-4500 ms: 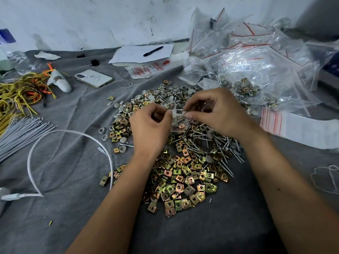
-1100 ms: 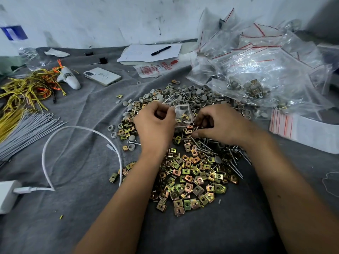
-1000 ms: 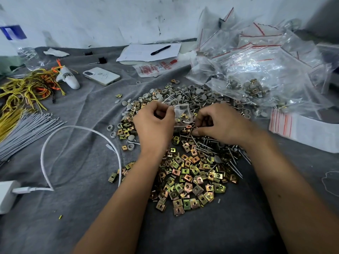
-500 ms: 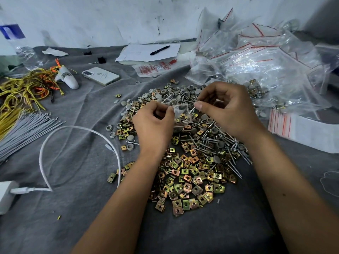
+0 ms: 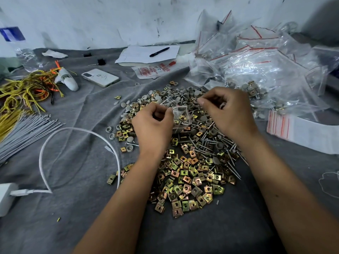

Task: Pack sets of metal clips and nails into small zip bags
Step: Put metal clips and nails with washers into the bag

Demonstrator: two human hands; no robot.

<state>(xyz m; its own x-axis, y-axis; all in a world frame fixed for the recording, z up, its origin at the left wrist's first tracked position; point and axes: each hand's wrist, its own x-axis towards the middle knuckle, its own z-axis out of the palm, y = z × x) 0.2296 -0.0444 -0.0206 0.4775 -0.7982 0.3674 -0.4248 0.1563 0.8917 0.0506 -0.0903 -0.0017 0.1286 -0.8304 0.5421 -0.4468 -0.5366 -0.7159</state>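
Counter (image 5: 69, 180) under grey cloth: bare room near edge, front left. Clip heap (image 5: 185, 175) centre, uncountable; nails (image 5: 216, 143) on its right. Left hand (image 5: 154, 125), grip pinching one small zip bag (image 5: 178, 116) above heap. Right hand (image 5: 229, 110), grip narrow, pinching nails, count unclear, beside bag mouth.

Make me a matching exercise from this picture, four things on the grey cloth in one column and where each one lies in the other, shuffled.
Things:
1. pen
2. phone
3. small zip bag
4. white cable

Places:
A. held by the left hand over the pile
B. on the sheet of paper at the back
C. looped on the cloth, left of the clips
D. flat on the cloth beside the yellow wires

Pairs: 1-B, 2-D, 3-A, 4-C
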